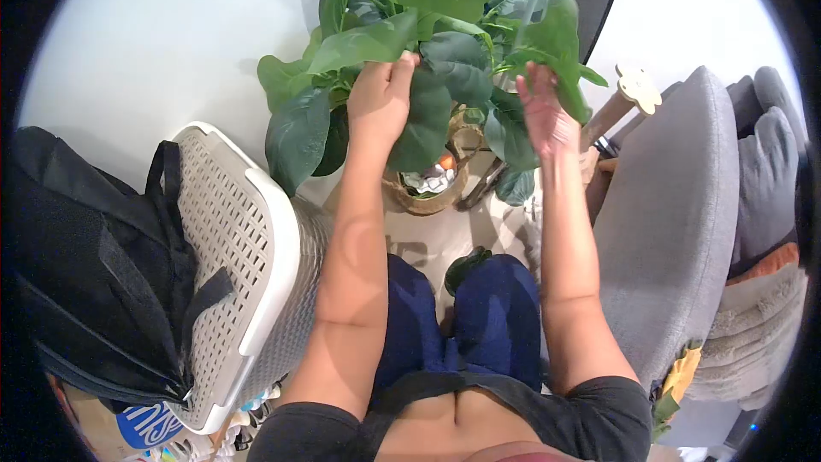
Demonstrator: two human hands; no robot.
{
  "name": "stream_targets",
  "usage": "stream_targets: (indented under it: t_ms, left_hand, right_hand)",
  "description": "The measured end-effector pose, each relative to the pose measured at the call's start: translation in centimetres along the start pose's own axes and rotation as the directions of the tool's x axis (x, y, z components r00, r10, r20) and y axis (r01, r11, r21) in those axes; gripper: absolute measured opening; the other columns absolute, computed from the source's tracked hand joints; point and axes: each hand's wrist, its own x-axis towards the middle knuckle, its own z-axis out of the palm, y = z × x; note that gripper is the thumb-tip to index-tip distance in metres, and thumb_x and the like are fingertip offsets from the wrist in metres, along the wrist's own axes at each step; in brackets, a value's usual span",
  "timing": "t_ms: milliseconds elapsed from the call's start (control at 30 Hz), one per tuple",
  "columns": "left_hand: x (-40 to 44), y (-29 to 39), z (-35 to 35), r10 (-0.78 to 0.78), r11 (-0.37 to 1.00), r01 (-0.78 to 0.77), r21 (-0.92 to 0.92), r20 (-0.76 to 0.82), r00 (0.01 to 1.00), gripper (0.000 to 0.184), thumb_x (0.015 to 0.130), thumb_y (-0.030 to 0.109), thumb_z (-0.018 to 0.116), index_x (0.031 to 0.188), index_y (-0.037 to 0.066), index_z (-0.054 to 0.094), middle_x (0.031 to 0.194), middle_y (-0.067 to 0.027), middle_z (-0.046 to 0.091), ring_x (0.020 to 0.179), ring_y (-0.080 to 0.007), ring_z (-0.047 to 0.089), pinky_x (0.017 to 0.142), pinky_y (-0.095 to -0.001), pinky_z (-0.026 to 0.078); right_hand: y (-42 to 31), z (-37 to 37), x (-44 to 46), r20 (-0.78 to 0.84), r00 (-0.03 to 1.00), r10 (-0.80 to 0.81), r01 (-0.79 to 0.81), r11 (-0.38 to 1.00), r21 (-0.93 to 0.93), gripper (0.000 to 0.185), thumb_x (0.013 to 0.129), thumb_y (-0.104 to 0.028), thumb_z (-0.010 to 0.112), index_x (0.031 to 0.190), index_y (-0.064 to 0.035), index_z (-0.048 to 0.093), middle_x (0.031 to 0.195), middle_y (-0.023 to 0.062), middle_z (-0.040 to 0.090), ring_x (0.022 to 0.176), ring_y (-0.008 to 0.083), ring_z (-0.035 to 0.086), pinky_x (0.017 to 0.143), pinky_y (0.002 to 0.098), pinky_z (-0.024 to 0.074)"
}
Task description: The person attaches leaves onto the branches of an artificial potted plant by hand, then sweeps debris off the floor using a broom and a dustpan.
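1. So we've got a broad-leaved green plant (453, 64) right in front of us, between the perforated laundry hamper (227, 222) and the grey sofa (671, 214).
2. Our left hand (382, 103) is up in the foliage, thumb and fingers closed on the lower edge of a light green leaf (363, 43); some fingertips are hidden.
3. Our right hand (547, 111) is open, palm showing, right beside the drooping leaf (560, 56). Part of it overlaps the fingers, so we can't tell if they touch.
4. Below the leaves there's a woven basket (432, 204) on the floor, with white pieces (428, 181) and something orange inside.
5. A black backpack (94, 265) leans over the hamper's lid, and a yellow flower-shaped topper (637, 90) sits on a post near the sofa.
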Motion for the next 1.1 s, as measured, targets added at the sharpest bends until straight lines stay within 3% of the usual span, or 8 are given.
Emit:
stream_targets:
  t_ms: [133,233,300,400,533,600,800,1100]
  left_hand:
    - [1.5,-3.6,0.7,-0.152,0.917,0.185,-0.353,0.119,0.981,0.028,0.086,0.025,0.051,0.099,0.002,0.061,0.086,-0.0093,0.062,0.079,-0.018,0.058,0.075,-0.0292,0.044]
    - [2.2,-4.4,1.3,-0.193,0.959,0.168,-0.229,-0.09,0.977,0.022,0.08,0.021,0.059,0.091,0.002,0.063,0.077,-0.0086,0.062,0.075,-0.0165,0.058,0.068,-0.0288,0.045]
    - [2.9,-4.6,1.1,0.158,0.984,-0.171,-0.056,-0.193,0.969,0.017,0.072,0.014,0.064,0.085,0.002,0.063,0.078,-0.0075,0.063,0.073,-0.0167,0.058,0.065,-0.0293,0.046]
    - [3.5,-4.4,0.8,0.149,0.989,-0.145,0.034,-0.143,0.978,0.023,0.075,0.023,0.06,0.09,0.005,0.062,0.088,-0.0142,0.062,0.083,-0.0334,0.056,0.072,-0.0386,0.044]
    - [3.2,-5.5,1.5,0.119,0.993,-0.12,0.004,-0.162,0.98,0.024,0.072,0.022,0.063,0.091,0.007,0.063,0.089,-0.0138,0.062,0.086,-0.0335,0.056,0.074,-0.0396,0.043]
    - [2.6,-5.8,2.4,0.268,0.956,-0.222,0.194,-0.254,0.929,0.018,0.068,0.013,0.067,0.084,0.005,0.064,0.075,-0.0031,0.064,0.068,-0.0127,0.059,0.065,-0.0256,0.045]
    - [2.5,-5.7,3.8,-0.081,0.994,0.064,-0.089,-0.205,0.975,0.014,0.072,0.014,0.066,0.083,0.005,0.065,0.075,-0.0028,0.064,0.066,-0.0115,0.059,0.063,-0.0252,0.045]
    - [2.3,-5.4,3.5,-0.083,0.988,0.059,-0.142,-0.169,0.982,0.015,0.075,0.017,0.066,0.084,0.005,0.065,0.073,-0.0017,0.064,0.066,-0.009,0.058,0.064,-0.023,0.044]
  right_hand:
    - [1.8,2.1,1.4,0.083,0.992,0.096,-0.092,0.995,-0.048,0.027,0.077,-0.009,0.062,0.103,-0.0058,0.053,0.1,0.0045,0.055,0.09,0.0156,0.055,0.077,0.0288,0.0452]
    - [2.8,3.2,3.0,0.138,0.99,0.008,0.043,0.93,-0.366,0.021,0.077,-0.007,0.061,0.097,-0.0051,0.055,0.101,0.0064,0.056,0.089,0.016,0.055,0.081,0.0294,0.0455]
    - [2.9,3.4,3.6,0.192,0.976,0.101,-0.016,0.915,-0.403,0.021,0.078,-0.007,0.061,0.098,-0.0045,0.055,0.1,0.0071,0.057,0.089,0.0165,0.056,0.081,0.0302,0.0462]
    - [2.6,4.3,4.4,0.257,0.94,0.226,-0.098,0.898,-0.429,0.019,0.08,-0.007,0.061,0.097,-0.0026,0.055,0.095,0.0085,0.059,0.088,0.0185,0.058,0.081,0.0327,0.0483]
    - [2.5,5.3,5.6,0.379,0.876,0.297,-0.12,0.896,-0.427,0.027,0.079,-0.007,0.063,0.103,-0.0012,0.052,0.101,0.0106,0.059,0.09,0.0198,0.058,0.082,0.0335,0.0486]
    - [2.9,5.8,6.0,0.36,0.863,0.354,-0.169,0.874,-0.455,0.036,0.079,-0.005,0.063,0.111,-0.0007,0.048,0.105,0.0119,0.058,0.095,0.0202,0.057,0.083,0.0343,0.0487]
    - [3.2,7.0,6.3,0.388,0.848,0.362,-0.156,0.869,-0.469,0.029,0.078,-0.004,0.063,0.102,-0.001,0.048,0.101,0.0128,0.06,0.093,0.0213,0.059,0.086,0.0348,0.0481]
    - [3.5,6.3,6.6,0.339,0.855,0.392,-0.165,0.826,-0.539,0.029,0.077,-0.002,0.064,0.1,-0.0023,0.045,0.095,0.0128,0.061,0.086,0.02,0.061,0.081,0.0325,0.049]
